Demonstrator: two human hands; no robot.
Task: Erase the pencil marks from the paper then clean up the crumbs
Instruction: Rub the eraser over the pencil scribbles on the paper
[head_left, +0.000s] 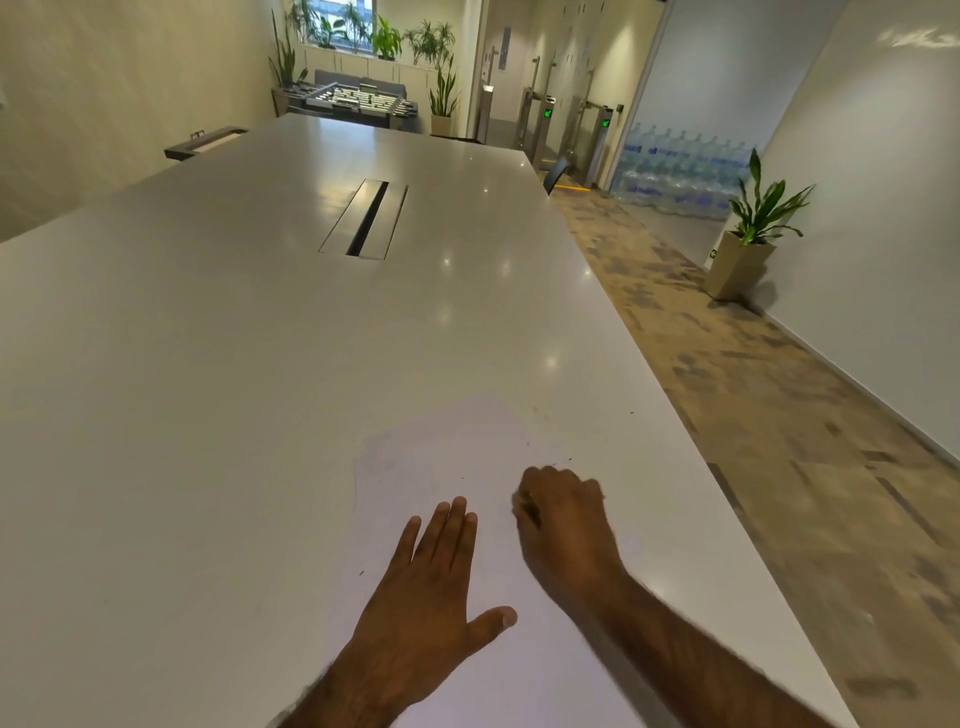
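A white sheet of paper (441, 452) lies on the white table (208, 364), near its right edge, and is hard to tell from the tabletop. Faint grey smudges show on the paper's far part. My left hand (431, 582) lies flat on the paper, fingers spread, palm down. My right hand (563, 525) is curled into a fist just right of it, pressed to the paper; an eraser seems to be inside the fingers but is mostly hidden. A few tiny dark crumbs (561, 461) lie scattered beyond the right hand and one lies left of the left hand.
The long table has a cable slot (366, 218) in its middle. Its right edge (691, 457) runs close to my right hand, with patterned carpet beyond. A potted plant (748, 244) stands by the right wall, and stacked water bottles (675, 171) farther back.
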